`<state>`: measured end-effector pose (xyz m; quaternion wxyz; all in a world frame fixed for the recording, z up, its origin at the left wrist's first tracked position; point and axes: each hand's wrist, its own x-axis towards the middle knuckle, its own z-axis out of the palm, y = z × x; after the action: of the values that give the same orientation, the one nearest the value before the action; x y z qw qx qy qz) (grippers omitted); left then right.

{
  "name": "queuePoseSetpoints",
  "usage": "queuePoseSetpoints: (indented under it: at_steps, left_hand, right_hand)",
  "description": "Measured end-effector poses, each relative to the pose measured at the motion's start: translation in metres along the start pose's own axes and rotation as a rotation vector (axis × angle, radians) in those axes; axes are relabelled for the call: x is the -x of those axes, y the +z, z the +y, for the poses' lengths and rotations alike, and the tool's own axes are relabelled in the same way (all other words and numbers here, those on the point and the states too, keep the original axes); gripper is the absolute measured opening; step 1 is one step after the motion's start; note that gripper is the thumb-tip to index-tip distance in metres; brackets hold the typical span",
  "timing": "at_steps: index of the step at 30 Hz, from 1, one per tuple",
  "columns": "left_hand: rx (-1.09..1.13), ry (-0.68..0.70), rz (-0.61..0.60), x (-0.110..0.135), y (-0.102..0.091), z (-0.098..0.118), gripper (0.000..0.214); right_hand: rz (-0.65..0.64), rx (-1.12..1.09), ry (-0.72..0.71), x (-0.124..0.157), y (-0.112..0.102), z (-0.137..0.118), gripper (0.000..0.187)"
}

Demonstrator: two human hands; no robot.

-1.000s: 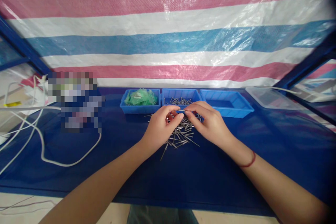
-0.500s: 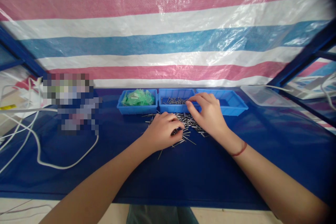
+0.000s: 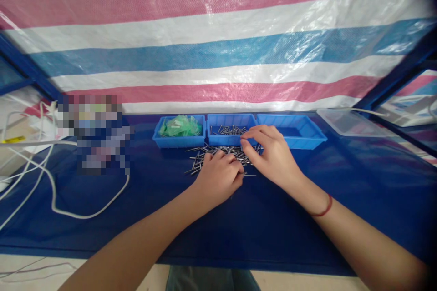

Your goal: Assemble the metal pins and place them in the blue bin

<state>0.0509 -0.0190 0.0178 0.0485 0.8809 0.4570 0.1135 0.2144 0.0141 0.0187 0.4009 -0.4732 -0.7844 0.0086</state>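
Loose metal blind rivets (image 3: 200, 162), each with a long thin pin, lie heaped on the blue table in front of the bins. My left hand (image 3: 220, 173) is at the near side of the heap, its fingers curled closed. A single blind rivet (image 3: 250, 174) sticks out to the right from its thumb and forefinger. Over the heap's right side is my right hand (image 3: 271, 149), thumb and forefinger tips drawn together by the front wall of the middle blue bin (image 3: 213, 141). Whatever they may pinch is too small to make out. More rivets (image 3: 232, 130) lie inside that bin.
The left blue bin (image 3: 160, 142) holds green plastic pieces (image 3: 182, 126). Against the middle bin stands a longer right blue bin (image 3: 309, 140). A clear plastic lid (image 3: 344, 122) lies at the back right. White cables (image 3: 85, 217) loop across the left, beside a blurred-out patch.
My left hand has moved slightly right and closed, with a rivet now showing at its fingertips. My right hand has shifted slightly down, its fingertips still by the middle bin.
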Motion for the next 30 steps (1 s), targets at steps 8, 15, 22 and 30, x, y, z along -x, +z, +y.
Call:
queuePoseSetpoints:
  at_steps: [8,15,22,30]
  left_hand:
    - [-0.041,-0.031,0.031,0.001,0.003,-0.003,0.019]
    - [0.092,-0.103,0.176,-0.002,0.004,-0.018,0.014]
    - [0.549,-0.142,0.333,-0.006,-0.001,-0.022,0.009]
    - [0.734,-0.232,0.317,-0.005,0.001,-0.021,0.011]
  right_hand:
    - [-0.046,-0.038,-0.037,0.003,0.0,0.0,0.015]
    - [-0.171,-0.14,-0.121,0.002,-0.004,-0.004,0.018]
    - [-0.221,-0.286,-0.007,0.003,-0.004,-0.008,0.015]
    - [-0.258,-0.568,0.201,0.001,-0.002,-0.002,0.026]
